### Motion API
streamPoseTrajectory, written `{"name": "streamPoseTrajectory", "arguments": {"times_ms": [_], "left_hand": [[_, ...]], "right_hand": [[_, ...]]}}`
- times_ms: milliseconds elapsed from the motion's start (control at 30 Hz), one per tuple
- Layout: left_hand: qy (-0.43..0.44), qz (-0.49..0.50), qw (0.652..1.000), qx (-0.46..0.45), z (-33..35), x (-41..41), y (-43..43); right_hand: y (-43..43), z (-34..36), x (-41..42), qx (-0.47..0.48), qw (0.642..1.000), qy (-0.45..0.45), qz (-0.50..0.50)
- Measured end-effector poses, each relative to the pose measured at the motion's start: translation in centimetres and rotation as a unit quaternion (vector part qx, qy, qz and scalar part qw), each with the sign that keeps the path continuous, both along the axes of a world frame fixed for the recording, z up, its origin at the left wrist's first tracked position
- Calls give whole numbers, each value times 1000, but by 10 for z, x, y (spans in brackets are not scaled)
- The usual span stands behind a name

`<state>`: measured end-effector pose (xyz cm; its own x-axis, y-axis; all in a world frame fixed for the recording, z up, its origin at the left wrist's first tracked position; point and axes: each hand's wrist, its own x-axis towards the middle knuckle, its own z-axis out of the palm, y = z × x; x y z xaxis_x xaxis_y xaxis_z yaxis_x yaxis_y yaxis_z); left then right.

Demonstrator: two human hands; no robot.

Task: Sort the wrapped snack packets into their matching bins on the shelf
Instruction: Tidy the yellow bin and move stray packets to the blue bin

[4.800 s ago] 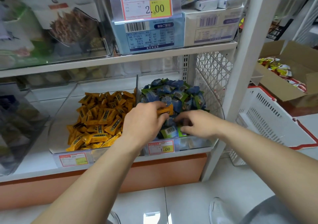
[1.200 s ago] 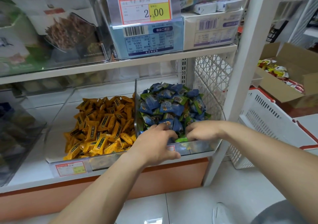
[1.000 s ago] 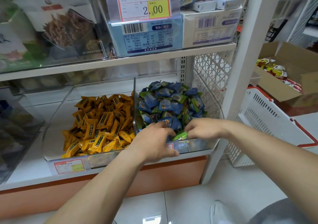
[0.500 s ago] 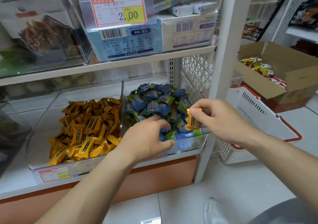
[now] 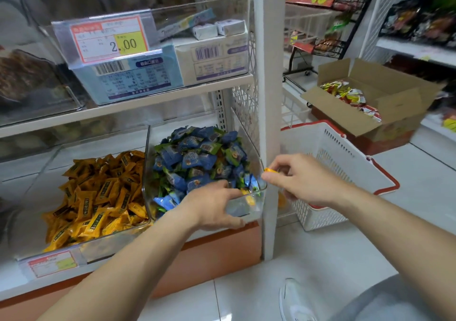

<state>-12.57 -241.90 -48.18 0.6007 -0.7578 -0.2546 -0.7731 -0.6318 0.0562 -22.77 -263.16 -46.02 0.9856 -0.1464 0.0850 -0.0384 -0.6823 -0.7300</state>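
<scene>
Okay: one stray in hand, more left to pull

Your right hand point(image 5: 303, 180) pinches a yellow packet point(image 5: 269, 170) between thumb and forefinger. The other fingers curl loosely, and only a sliver of wrapper shows. The packet hangs just outside the right rim of the blue-packet bin point(image 5: 256, 208), in front of the white shelf post point(image 5: 269, 98).

Your left hand point(image 5: 212, 207) sits at that bin's front edge. Its fingers curl down among the blue and green packets point(image 5: 197, 157), and the thumb lies along the outside of the front wall. I can't tell whether it has a packet or only the wall.

Progress, as I read it:
- The yellow-packet bin point(image 5: 98, 249) on the left of the lower shelf point(image 5: 9, 281) shows only yellow wrappers. That side looks clean.
- The packet in your hand is not yet binned. It has to cross the divider wall to the yellow bin.
- A second yellow piece point(image 5: 249, 198) lies in the blue-packet bin's front-right corner, near your left fingertips.
- More strays may be buried under the heap, where I can't see.

The cardboard box point(image 5: 370, 113) on the floor to the right holds other snacks. I can't tell whether they belong to this job.
</scene>
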Motion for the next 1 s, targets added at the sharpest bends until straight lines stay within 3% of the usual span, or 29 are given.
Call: {"name": "streamPoseTrajectory", "arguments": {"times_ms": [133, 233, 333, 433, 633, 767, 1000], "left_hand": [[-96, 18, 994, 53, 7, 2, 13], [-123, 0, 992, 15, 6, -2, 2], [4, 30, 994, -107, 2, -2, -18], [125, 101, 981, -110, -4, 7, -30], [127, 75, 989, -10, -10, 25, -43], [200, 82, 976, 17, -11, 29, -47], [139, 71, 986, 57, -8, 28, -52]], "right_hand": [[-1, 4, 3, -5, 1000, 17, 19], [-2, 5, 5, -1, 1000, 18, 26], [-7, 4, 2, -2, 1000, 17, 23], [-14, 3, -1, 4, 999, 25, 20], [-14, 2, 0, -2, 998, 41, 40], [-5, 0, 4, 4, 996, 64, 69], [3, -2, 6, 1, 991, 98, 93]]}}
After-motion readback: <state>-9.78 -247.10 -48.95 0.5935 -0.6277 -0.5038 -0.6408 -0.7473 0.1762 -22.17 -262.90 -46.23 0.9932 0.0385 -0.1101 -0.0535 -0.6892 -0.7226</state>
